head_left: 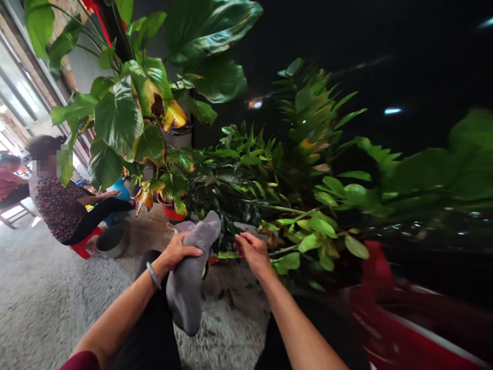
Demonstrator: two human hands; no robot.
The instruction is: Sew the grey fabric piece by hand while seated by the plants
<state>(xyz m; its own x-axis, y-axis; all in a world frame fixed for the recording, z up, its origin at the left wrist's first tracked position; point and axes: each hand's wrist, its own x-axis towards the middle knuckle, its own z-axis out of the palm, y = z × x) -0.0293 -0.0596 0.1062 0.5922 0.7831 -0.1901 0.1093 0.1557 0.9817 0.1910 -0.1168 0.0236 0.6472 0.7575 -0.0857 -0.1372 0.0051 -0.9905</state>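
A grey sock (189, 288) hangs between my knees, its wide rounded end downward and its narrower end up to the right. My left hand (177, 253), with a pale bracelet on the wrist, is closed round its middle, thumb across the front. My right hand (252, 252) is a short way to the right of the sock, apart from it. Its fingers are pinched together; whatever lies between them is too small to make out. Green leaves are just behind these fingertips.
Leafy potted plants (239, 154) fill the space ahead. A red pot (171, 208) stands beyond the sock. At right is a red container (419, 329). At left, a person (57, 205) sits on a red stool (85, 243) beside a grey basin (112, 241); another person (11, 180) sits farther back.
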